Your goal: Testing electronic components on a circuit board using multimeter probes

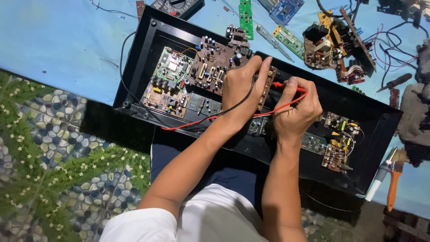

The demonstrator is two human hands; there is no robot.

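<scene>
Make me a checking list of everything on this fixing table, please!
Surface: light blue cloth under a long black plastic casing.
Job's things: brown circuit board, green circuit board, red-tipped test probe.
Clutter: loose boards, grey screwdriver, orange-handled brush, dark multimeter.
Hands: left hand rests on the brown board with the black lead; right hand fingers pinch the red probe.
Cables: red lead, black lead.
Surroundings: pebble-and-flower patterned floor.
</scene>
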